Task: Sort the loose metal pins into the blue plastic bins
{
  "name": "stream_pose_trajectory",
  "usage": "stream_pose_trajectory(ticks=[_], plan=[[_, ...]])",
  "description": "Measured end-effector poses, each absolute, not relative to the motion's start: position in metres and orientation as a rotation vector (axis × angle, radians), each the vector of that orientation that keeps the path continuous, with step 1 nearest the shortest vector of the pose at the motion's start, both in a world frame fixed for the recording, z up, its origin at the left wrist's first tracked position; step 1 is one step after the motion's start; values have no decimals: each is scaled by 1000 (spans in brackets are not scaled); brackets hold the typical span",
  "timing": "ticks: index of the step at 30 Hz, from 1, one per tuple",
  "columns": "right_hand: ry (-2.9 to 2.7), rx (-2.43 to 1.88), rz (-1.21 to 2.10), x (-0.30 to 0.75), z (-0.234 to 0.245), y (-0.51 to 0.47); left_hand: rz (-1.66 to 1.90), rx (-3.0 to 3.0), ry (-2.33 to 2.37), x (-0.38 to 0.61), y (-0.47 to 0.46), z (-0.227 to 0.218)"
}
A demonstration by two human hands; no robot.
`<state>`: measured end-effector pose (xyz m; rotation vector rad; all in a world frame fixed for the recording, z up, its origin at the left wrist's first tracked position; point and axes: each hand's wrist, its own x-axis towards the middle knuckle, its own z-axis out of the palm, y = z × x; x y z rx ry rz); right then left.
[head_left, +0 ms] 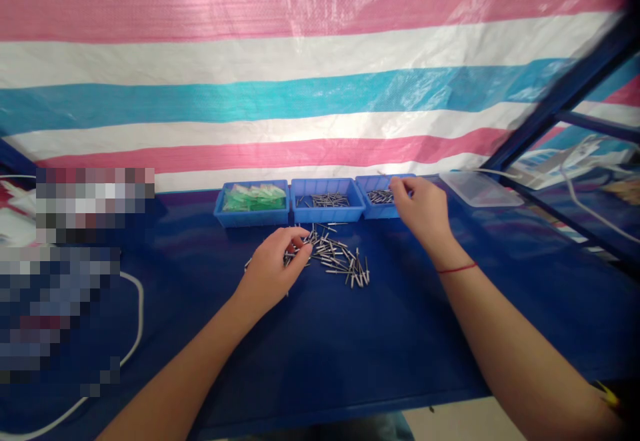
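Observation:
A loose pile of small metal pins (340,258) lies on the blue table (350,348). My left hand (273,268) rests at the pile's left edge, fingers curled and pinched on a few pins. My right hand (423,211) reaches over the right blue tray (380,211), which holds more pins; its fingers are bent at the tray's rim, and what they hold, if anything, is hidden. A red string circles my right wrist.
A middle blue tray (327,213) holds pins and a left blue tray (253,216) holds green pieces. A clear plastic lid (480,189) lies at the right. A white cable (133,334) curves at the left. Behind hangs a striped tarp (300,61); a blue frame (555,104) stands right.

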<state>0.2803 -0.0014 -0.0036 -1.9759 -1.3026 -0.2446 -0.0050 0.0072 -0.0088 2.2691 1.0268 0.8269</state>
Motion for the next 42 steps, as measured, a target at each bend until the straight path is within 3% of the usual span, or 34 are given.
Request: stream_pose_trajectory(ticks=[10, 21, 32, 42], plan=[[-1524, -1831, -246, 255, 0, -7, 419, 2756, 1084, -14, 14, -17], [-1960, -1506, -1, 189, -3, -25, 424, 2891, 1059, -12, 13, -15], [-1906, -1302, 597, 172, -1, -33, 950, 1772, 981, -2, 8, -12], [-1713, -1213, 671, 163, -5, -37, 1086, 1425, 880, 3, 5, -9]])
